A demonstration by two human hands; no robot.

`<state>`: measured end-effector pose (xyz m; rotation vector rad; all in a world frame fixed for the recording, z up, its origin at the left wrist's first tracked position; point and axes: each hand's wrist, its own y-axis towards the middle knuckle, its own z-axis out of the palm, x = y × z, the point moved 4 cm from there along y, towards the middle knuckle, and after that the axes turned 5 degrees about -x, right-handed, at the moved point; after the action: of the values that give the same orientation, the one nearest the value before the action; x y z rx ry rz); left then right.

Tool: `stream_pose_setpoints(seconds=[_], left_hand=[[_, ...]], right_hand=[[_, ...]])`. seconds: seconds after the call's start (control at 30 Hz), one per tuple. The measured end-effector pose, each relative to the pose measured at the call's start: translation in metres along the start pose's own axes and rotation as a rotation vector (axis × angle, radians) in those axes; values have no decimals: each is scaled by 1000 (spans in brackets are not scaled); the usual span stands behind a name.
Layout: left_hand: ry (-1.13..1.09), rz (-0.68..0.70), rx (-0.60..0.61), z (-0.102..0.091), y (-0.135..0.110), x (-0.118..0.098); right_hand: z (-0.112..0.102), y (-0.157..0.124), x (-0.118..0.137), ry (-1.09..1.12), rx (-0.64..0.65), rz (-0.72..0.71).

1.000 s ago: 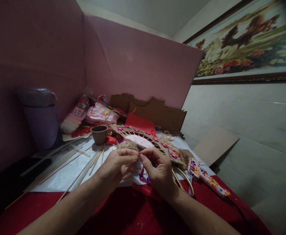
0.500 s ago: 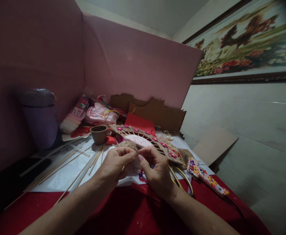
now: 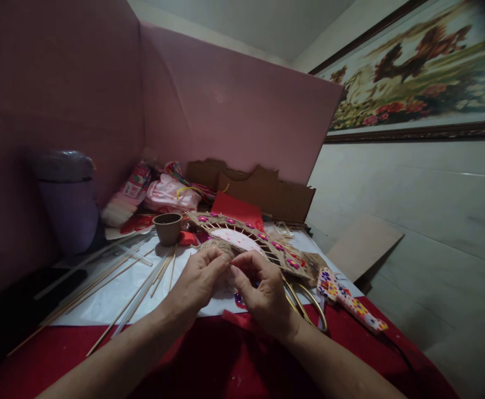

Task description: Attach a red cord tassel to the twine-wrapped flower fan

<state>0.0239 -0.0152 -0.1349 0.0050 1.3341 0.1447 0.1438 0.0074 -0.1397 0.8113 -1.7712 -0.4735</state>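
My left hand and my right hand meet at the fingertips above the front of the white sheet. Both are closed in a pinch, and whatever sits between the fingers is too small to make out. Just behind them lies a ball of twine, partly covered by my left hand. Beyond it is a curved craft piece of twine and sticks, with pink flowers along its arc and a white dotted panel. Gold-handled scissors rest beside my right wrist.
Wooden sticks and clear glue sticks lie at the left. A brown pot stands behind them, with a purple bin farther left. A flower-patterned glue gun lies right on the red cloth. Torn cardboard leans behind.
My hands have shifted very slightly left and the fingertips remain together. The things on the table look unmoved.
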Motion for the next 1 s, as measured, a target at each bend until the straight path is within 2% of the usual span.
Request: stream_pose_setpoints(seconds=[0.37, 0.6, 0.73, 0.93, 1.0], left_hand=[[157, 131, -22, -2, 4, 2], [118, 113, -40, -3, 3, -1], [150, 149, -47, -5, 3, -1], [136, 171, 5, -4, 2, 0], [105, 165, -41, -6, 1, -4]], right_hand=[[-1, 2, -2, -5, -46, -10], [-1, 2, -1, 24, -37, -19], [-1, 2, 1, 36, -36, -21], [-1, 1, 2, 50, -38, -29], [-2, 1, 2, 59, -50, -18]])
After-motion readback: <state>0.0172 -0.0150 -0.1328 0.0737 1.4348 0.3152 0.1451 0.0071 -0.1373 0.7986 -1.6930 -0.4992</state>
